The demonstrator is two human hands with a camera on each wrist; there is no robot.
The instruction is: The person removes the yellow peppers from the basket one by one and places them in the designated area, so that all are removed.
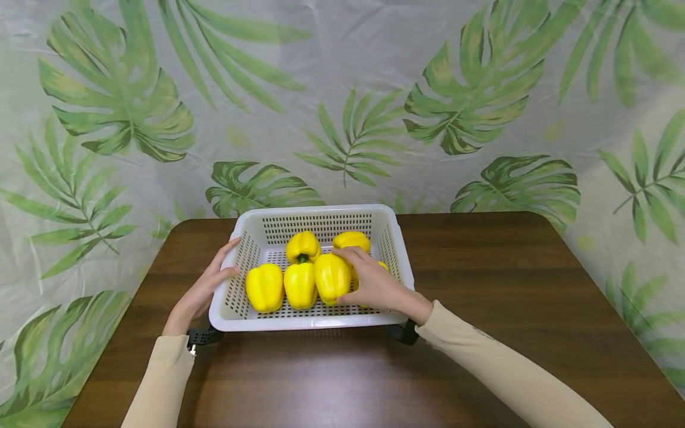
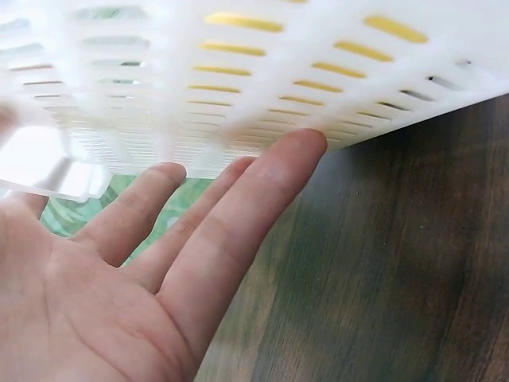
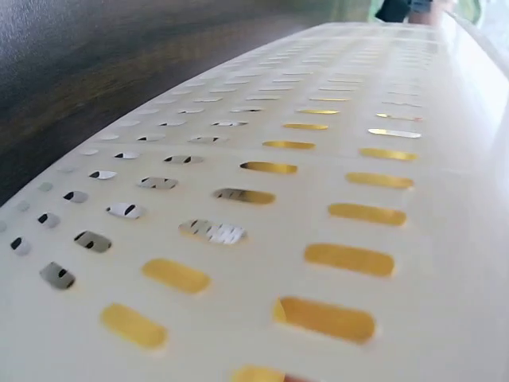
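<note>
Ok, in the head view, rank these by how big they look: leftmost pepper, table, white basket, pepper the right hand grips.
1. Table
2. White basket
3. Leftmost pepper and gripped pepper: too alike to rank.

The right hand (image 1: 377,284) covers most of a yellow pepper (image 1: 383,265) near the basket's (image 1: 310,323) right wall — its full shape is hidden. The left sleeve (image 1: 160,380) and right sleeve (image 1: 497,359) run off the head view's bottom edge — a mark (image 1: 484,333) on the latter is too small to read.

Free gap between basket's left wall (image 1: 248,251) and rear-left pepper (image 1: 302,244)
</note>
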